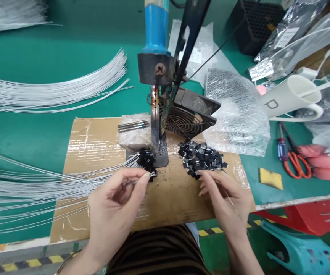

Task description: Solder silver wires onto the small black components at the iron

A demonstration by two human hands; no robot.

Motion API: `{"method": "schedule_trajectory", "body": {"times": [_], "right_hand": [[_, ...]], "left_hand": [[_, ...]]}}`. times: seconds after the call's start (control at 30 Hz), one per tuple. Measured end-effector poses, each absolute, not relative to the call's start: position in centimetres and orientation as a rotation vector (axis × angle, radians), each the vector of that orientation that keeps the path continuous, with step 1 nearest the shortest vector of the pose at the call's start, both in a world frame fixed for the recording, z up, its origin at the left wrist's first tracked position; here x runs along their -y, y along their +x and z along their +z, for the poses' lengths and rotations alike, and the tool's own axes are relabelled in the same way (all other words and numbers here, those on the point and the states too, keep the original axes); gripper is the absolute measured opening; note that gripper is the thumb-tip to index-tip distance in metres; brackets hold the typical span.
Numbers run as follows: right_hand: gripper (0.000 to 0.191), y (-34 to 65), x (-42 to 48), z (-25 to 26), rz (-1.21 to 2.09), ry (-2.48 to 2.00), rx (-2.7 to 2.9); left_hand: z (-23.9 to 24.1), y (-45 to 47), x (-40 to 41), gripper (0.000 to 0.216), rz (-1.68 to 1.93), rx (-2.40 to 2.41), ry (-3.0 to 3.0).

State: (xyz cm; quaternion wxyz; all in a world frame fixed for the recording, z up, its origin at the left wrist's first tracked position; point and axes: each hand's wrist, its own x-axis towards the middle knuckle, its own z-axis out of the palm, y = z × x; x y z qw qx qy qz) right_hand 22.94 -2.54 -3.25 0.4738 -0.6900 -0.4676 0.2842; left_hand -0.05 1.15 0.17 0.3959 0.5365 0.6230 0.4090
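My left hand [119, 206] is closed in a pinch, with the end of a thin white cable [152, 174] between thumb and forefinger. Beside those fingertips lie black connectors [146, 160] on the ends of a fan of white cables [39, 187]. My right hand [224, 194] is closed with its fingertips at the near edge of a pile of small black connector pieces [202, 154]. A thin strand shows at that hand, but what its fingers pinch is too small to tell. Between the hands and beyond them stands a soldering iron [155, 114], tip downward in a holder.
A small fan [187, 114] stands behind the iron, beside a wrapped block [134, 133] bearing metal rods. Cardboard [170, 202] covers the work spot. Another cable bundle [67, 89] lies left. Bubble wrap [227, 103], a mug [287, 95], scissors [296, 164] and a yellow sponge [270, 178] are right.
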Motion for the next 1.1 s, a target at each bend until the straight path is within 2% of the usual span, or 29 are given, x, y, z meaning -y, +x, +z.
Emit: {"method": "schedule_trajectory", "body": {"times": [0.23, 0.47, 0.67, 0.87, 1.1], "right_hand": [[0.009, 21.8, 1.7, -4.6, 0.327, -1.78, 1.574], [0.002, 21.1, 1.7, -4.2, 0.424, -1.759, 1.454], [0.01, 19.4, 2.0, -2.8, 0.796, -1.622, 0.967], [0.008, 17.9, 0.6, -1.0, 1.087, -1.352, 0.886], [0.007, 16.1, -0.3, -0.7, 1.323, -1.234, 0.817]], "left_hand": [[0.2, 0.1, -1.0, 0.005, 0.983, -1.619, 1.374], [0.2, -0.2, -1.0, 0.006, 0.97, -1.603, 1.371], [0.3, -0.1, -1.0, 0.004, 0.982, -1.568, 1.35], [0.8, 0.0, -1.5, 0.007, 0.98, -1.538, 1.356], [1.7, -0.2, -1.8, 0.01, 0.92, -1.35, 1.259]]}}
